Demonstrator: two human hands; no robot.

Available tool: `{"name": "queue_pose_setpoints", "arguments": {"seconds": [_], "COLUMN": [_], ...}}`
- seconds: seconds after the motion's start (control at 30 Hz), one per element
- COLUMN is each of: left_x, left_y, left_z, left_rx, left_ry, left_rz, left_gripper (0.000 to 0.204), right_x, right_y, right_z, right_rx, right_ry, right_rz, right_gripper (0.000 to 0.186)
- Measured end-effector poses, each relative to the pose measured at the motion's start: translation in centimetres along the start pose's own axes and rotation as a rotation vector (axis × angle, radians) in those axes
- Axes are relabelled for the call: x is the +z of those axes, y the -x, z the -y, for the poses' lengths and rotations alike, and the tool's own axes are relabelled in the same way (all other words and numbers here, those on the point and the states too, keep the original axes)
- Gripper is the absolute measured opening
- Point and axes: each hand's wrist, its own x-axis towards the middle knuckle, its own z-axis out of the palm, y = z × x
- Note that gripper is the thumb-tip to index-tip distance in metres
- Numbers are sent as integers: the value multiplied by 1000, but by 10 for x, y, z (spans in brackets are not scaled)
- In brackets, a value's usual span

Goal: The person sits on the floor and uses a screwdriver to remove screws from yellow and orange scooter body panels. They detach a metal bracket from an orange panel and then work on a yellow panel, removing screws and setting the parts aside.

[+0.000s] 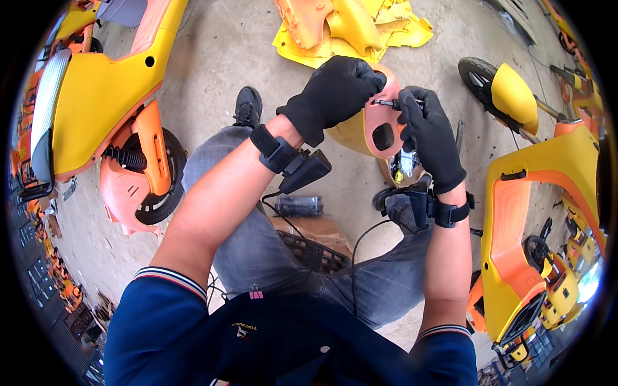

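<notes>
A pink-and-yellow plastic scooter panel [381, 117] with a dark oval opening is held up in front of me, beyond my knees. My left hand [338, 93], in a black glove, is closed on its upper edge, with the fingertips partly hidden. Also black-gloved, my right hand [431, 138] grips a screwdriver [386, 103]. Its thin metal shaft points left and meets the panel's pink face just below my left fingers. The handle is mostly covered by my right fingers.
Yellow and orange panels [351, 29] are piled on the concrete floor ahead. A yellow scooter body [96, 109] stands at left, another frame [508, 219] at right. Between my legs are a cardboard box [322, 231] and a black crate [315, 256]. Cables hang from both wrist-worn devices.
</notes>
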Motion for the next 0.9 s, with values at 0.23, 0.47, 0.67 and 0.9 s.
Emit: {"name": "queue_pose_setpoints", "arguments": {"seconds": [0.23, 0.47, 0.67, 0.9], "left_x": [0, -1, 0, -1], "left_y": [1, 0, -1, 0], "left_z": [1, -3, 0, -4], "left_rx": [-11, -62, -36, -116], "left_ry": [25, 56, 44, 106], "left_rz": [10, -8, 12, 15], "left_gripper": [25, 26, 25, 25], "right_x": [-9, -6, 1, -6], "right_y": [-4, -2, 1, -2], "right_z": [-4, -8, 1, -7], "right_rx": [-73, -123, -27, -154], "right_ry": [-108, -205, 53, -227], "right_rz": [115, 86, 4, 80], "right_gripper": [24, 31, 30, 29]}}
